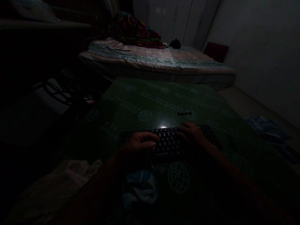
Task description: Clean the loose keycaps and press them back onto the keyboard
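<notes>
A black keyboard [170, 143] lies flat on a green board [122, 104] printed with white globes and lettering. My left hand [138, 143] rests over the keyboard's left part, its thumb and index finger stretched out and apart. Over the right part is my right hand [192, 134], fingers extended toward the keys. Neither hand holds anything. Beyond the keyboard, a short row of small dark pieces [184, 113] lies on the board; they are too dim to name. A crumpled blue and white cloth [140, 189] lies on the near side, beside my left forearm.
The room is very dark. A bed [159, 61] with a striped sheet stands beyond the board, a patterned red blanket [138, 32] heaped on it. Pale cloth [61, 178] lies at the lower left. More cloth [269, 129] lies at the right.
</notes>
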`<state>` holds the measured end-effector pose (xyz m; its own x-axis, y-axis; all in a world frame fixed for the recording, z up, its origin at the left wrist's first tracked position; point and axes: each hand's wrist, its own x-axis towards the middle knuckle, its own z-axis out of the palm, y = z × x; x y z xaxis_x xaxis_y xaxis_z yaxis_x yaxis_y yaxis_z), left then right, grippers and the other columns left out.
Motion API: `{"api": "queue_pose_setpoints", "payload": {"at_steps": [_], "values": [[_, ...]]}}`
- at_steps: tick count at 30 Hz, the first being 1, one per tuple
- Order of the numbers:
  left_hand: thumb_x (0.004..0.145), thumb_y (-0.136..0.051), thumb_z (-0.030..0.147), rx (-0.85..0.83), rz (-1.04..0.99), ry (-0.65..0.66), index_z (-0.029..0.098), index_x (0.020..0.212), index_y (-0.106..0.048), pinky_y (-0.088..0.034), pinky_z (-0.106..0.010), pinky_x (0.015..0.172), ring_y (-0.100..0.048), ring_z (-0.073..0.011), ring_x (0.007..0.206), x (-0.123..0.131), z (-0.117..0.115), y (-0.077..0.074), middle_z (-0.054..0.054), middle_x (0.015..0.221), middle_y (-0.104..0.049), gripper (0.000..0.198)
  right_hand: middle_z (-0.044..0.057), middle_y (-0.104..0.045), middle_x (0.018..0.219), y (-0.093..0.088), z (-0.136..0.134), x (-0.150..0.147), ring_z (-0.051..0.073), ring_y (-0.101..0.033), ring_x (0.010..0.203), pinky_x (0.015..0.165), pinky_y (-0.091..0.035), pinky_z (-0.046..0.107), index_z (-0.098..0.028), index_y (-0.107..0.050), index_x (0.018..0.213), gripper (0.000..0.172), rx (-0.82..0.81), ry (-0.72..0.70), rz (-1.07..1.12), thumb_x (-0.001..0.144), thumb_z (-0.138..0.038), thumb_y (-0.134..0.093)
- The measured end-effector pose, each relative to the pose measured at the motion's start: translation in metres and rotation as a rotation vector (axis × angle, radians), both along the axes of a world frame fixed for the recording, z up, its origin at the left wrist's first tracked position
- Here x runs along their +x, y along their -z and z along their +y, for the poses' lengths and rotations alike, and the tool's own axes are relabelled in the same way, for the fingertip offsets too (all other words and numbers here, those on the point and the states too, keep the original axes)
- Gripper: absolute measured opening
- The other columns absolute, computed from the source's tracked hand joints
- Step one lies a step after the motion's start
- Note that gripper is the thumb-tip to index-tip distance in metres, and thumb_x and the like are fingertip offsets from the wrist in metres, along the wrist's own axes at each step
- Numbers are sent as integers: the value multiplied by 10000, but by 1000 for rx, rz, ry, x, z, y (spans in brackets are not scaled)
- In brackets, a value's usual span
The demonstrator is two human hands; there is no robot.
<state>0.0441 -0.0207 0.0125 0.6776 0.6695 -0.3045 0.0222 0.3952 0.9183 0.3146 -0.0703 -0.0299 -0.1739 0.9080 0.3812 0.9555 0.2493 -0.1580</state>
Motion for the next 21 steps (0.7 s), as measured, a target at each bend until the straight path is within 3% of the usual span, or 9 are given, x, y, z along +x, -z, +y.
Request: {"api": "queue_pose_setpoints", "payload": {"at_steps": [5, 12, 21], "values": [[586, -745, 226, 6, 37, -56, 141, 845, -677, -375, -177, 443, -501, -79, 455, 2, 1, -7, 8, 561, -610, 281, 108, -615, 1000, -13, -2, -14, 214, -569, 909, 797, -442, 347, -174, -662, 912, 254, -104, 90, -63, 851, -379, -526], [493, -778, 220, 32, 195, -130, 174, 789, -696, -433, -189, 459, -545, -111, 498, 7, 3, -19, -1, 565, -628, 310, 132, -580, 1015, -22, 0, -34, 237, -509, 959, 835, -367, 383, -140, -646, 929, 485, -175, 264, -78, 889, -529, -359], [623, -680, 114, 60, 204, -169, 147, 833, -682, -406, -173, 500, -548, -87, 513, 11, -5, -28, 7, 583, -634, 212, 189, -526, 1177, -21, 0, -51, 305, -371, 1196, 962, -258, 489, -105, -633, 973, 592, -137, 373, -17, 880, -581, -295]]}}
